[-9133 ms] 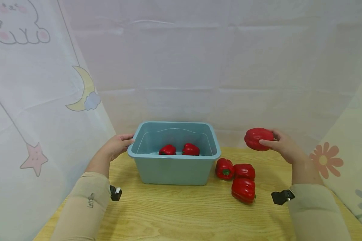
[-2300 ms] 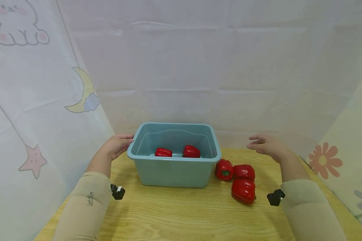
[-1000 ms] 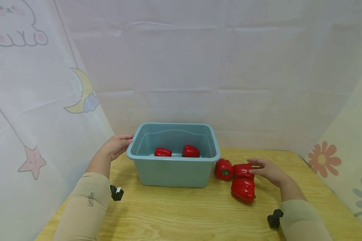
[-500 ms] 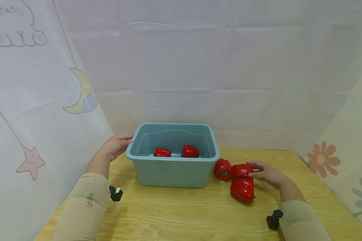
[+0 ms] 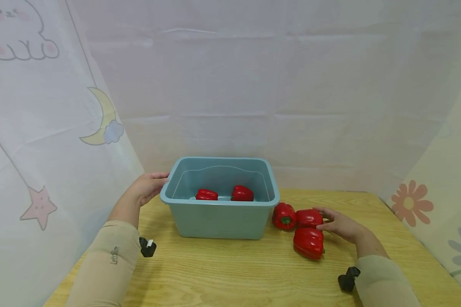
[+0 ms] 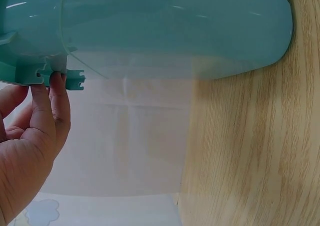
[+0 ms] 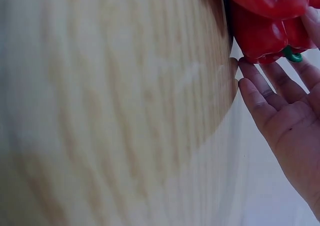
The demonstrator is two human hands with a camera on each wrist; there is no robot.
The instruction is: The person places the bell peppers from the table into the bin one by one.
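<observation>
Right hand (image 5: 339, 224) lowered onto middle pepper (image 5: 309, 217), fingers spread; pepper's long axis left-right.

From the head view, the near wall of the bin (image 5: 219, 219) is hiding the lower parts of the two peppers (image 5: 206, 195) inside it, and my right hand (image 5: 339, 224) is covering the far side of the pepper (image 5: 309, 217) it is touching. In the right wrist view the table (image 7: 100, 111) is blurring badly, and the frame edge is cutting off the peppers there. In the left wrist view my left hand (image 6: 30, 146) is running off the frame.
</observation>
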